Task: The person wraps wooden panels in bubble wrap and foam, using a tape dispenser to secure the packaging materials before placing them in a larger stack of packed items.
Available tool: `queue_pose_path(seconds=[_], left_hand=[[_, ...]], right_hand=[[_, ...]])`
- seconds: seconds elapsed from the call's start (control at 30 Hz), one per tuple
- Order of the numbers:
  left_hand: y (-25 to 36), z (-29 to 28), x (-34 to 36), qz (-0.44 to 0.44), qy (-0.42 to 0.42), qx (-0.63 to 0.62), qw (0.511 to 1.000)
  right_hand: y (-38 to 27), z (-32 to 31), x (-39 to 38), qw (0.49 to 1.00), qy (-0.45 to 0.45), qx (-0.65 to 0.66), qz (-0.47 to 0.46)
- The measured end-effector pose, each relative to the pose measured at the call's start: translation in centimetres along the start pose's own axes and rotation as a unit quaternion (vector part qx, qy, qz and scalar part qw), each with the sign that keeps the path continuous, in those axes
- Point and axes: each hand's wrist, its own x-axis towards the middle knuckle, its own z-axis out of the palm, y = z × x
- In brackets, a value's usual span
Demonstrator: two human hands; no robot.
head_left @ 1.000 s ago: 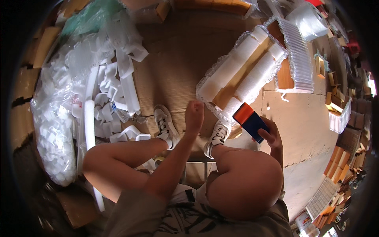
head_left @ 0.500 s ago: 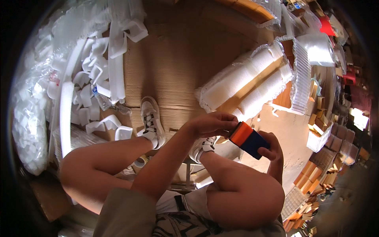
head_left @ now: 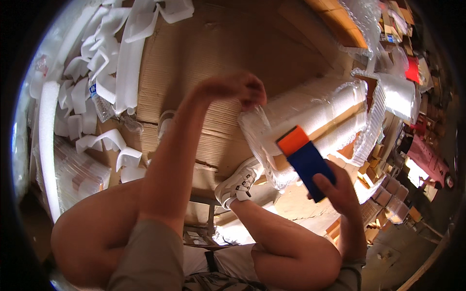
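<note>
In my right hand [head_left: 335, 186] is a small dark blue box [head_left: 312, 167] with an orange end. The thumb lies across its blue face and the fingers go behind it; the box tilts, orange end up and to the left. My left hand [head_left: 238, 89] is raised over the cardboard, blurred, with its fingers curled. It is close to the near left corner of a package wrapped in clear plastic and white foam [head_left: 310, 116]. Whether those fingers touch the plastic film is not clear.
White foam strips and corner pieces [head_left: 99, 53] pile up on the left beside a long foam tube [head_left: 48, 145]. Brown cardboard [head_left: 204, 43] covers the floor ahead. Stacked small boxes and clear plastic packs [head_left: 391, 199] stand at the right, with an orange-brown carton [head_left: 340, 22] far right.
My left hand has left the orange end of the box and moved up and to the left. My right hand keeps the box, now tilted more upright. The view has shifted.
</note>
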Motion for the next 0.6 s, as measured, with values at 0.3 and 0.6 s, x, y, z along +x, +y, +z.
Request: queue_pose_path(seconds=[0.3,0.6], left_hand=[[-13.5,-2.6,4.9,-0.098,0.096,0.044,0.990],[-16.6,4.0,6.8,-0.059,0.277,0.170,0.944]], right_hand=[[-5.2,0.5,5.5,0.998,-0.042,-0.007,0.044],[-6.1,0.4,6.3,0.995,-0.044,0.034,0.083]])
